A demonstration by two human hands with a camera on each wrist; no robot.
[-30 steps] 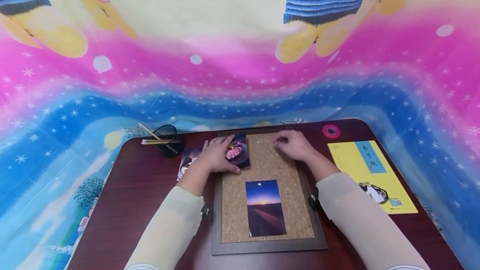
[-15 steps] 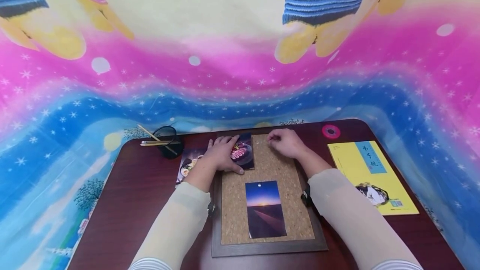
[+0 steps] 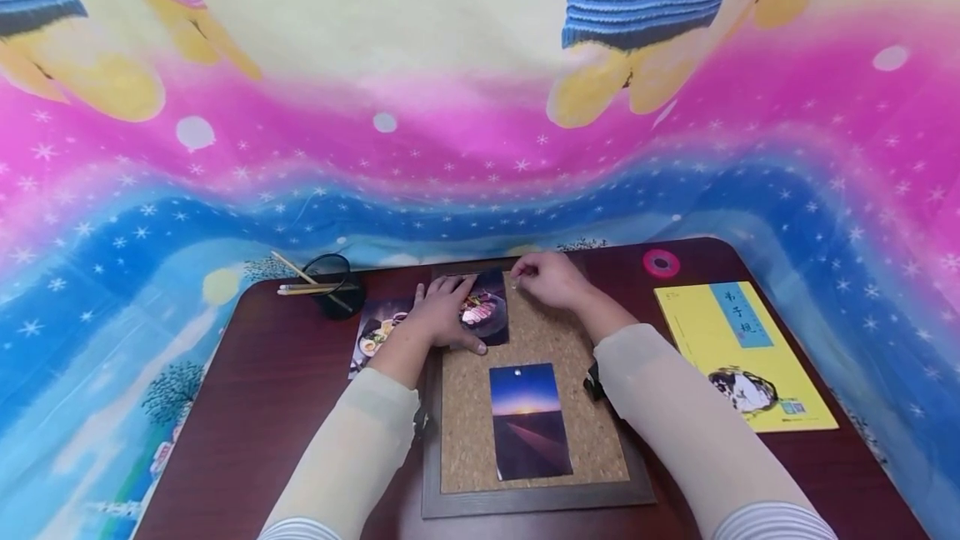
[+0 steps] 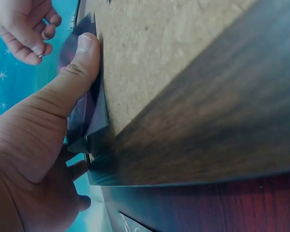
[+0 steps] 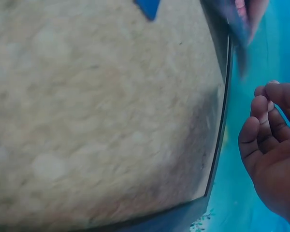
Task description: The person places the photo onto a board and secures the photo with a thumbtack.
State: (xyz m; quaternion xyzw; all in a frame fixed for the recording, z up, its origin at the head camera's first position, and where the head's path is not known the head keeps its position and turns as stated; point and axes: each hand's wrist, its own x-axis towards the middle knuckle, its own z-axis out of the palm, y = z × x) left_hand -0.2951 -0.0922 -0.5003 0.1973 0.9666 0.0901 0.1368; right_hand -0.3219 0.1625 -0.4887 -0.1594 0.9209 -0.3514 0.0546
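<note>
My left hand (image 3: 441, 313) holds a food photo (image 3: 486, 311) at the upper left of the corkboard (image 3: 468, 432), thumb across its face in the left wrist view. The hand hides the photo's left part. At the board's top edge, my right hand (image 3: 552, 278) pinches a small pale push pin (image 4: 41, 55), mostly hidden by the fingertips, just right of the food photo. Lower on the board, a sunset photo (image 3: 531, 432) hangs from a push pin (image 3: 517, 372) near its top edge.
A second food photo (image 3: 372, 340) lies left of the board, partly under the left wrist. Behind it stands a black mesh pen cup (image 3: 337, 298) with pencils. A yellow book (image 3: 750, 357) and a pink ring-shaped roll (image 3: 662, 262) lie on the right.
My right hand has moved left along the board's top, closer to the food photo. The left hand has shifted the photo slightly to the right.
</note>
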